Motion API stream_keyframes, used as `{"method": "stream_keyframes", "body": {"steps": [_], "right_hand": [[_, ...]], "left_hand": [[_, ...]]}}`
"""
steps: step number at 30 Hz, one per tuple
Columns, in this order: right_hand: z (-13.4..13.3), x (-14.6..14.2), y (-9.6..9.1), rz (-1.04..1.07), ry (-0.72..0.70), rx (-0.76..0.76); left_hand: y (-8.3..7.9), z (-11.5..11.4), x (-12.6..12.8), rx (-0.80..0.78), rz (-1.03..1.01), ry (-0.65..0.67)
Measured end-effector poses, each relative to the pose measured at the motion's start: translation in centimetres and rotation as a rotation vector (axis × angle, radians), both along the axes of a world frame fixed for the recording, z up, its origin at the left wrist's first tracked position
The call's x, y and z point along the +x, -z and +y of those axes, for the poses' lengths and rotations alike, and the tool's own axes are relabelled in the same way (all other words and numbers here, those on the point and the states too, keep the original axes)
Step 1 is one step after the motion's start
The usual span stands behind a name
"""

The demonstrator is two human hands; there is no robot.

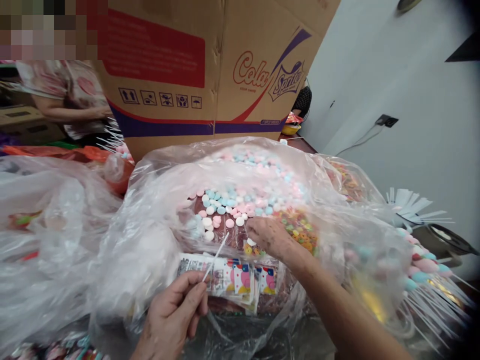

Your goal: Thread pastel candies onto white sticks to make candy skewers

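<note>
1. Pinched between thumb and fingers of my left hand (176, 312) is a thin white stick (216, 255), which slants up and to the right from the grip.
2. From what I see, my right hand (268, 235) reaches into the clear plastic bag (150, 225), fingers curled down with a white candy disc (251, 242) at the fingertips; I cannot tell whether it is truly gripped or only touched.
3. Inside the bag, just beyond the right hand, lies a heap of pink, blue and white candy discs (232, 202).
4. Just right of that hand sit small multicoloured sweets (300, 230), also in the bag.
5. Between my two hands, in the bag, lies a stack of printed sachets (232, 277) with cartoon pictures; their writing is too small to read.
6. Behind the bag stands a cardboard box (210, 65) printed "Cola" and "Sprite", with a row of handling symbols and a red panel.
7. Right of the bag, finished candy sticks (427, 270) fan out, pink and blue heads together.
8. Left of the box, another person's patterned sleeve (63, 85) shows.
</note>
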State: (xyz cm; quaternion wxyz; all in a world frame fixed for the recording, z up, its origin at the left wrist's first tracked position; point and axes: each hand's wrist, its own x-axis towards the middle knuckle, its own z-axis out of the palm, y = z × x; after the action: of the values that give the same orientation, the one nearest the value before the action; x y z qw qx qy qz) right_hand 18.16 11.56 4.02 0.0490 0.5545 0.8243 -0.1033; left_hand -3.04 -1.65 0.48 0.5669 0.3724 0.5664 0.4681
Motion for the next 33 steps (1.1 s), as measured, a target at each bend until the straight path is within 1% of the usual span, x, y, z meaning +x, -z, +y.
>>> {"method": "stream_keyframes", "body": {"steps": [3,7,11,13,18,20,25,30,33], "right_hand": [[-0.9,0.7,0.6,-0.029,-0.029,-0.035],[-1.6,0.6,0.8,-0.064,-0.02,-0.016],[-0.8,-0.1,0.2,-0.07,0.004,0.069],[0.0,-0.5,0.2,-0.07,0.004,0.103],[1.4,-1.1,1.7,-0.145,-0.147,0.249],[1.4,-0.9,2.2,-0.158,-0.175,0.28],[0.4,1.0,2.9,-0.157,-0.198,0.312],[-1.5,3.9,4.3,-0.079,-0.292,0.402],[-2.4,5.1,4.9,-0.046,-0.298,0.414]], "left_hand": [[0.3,0.1,0.0,-0.009,-0.018,0.029],[0.4,0.1,0.5,-0.035,-0.029,0.022],[0.4,0.0,0.8,-0.05,-0.023,0.008],[0.3,0.0,0.7,-0.053,-0.019,0.005],[0.4,0.0,0.6,-0.034,-0.031,0.018],[0.4,0.0,0.5,-0.016,-0.022,0.021],[0.2,0.1,0.6,0.013,-0.008,0.017],[0.1,0.2,0.6,0.025,-0.004,0.035],[0.3,0.4,0.6,0.019,-0.008,0.067]]}}
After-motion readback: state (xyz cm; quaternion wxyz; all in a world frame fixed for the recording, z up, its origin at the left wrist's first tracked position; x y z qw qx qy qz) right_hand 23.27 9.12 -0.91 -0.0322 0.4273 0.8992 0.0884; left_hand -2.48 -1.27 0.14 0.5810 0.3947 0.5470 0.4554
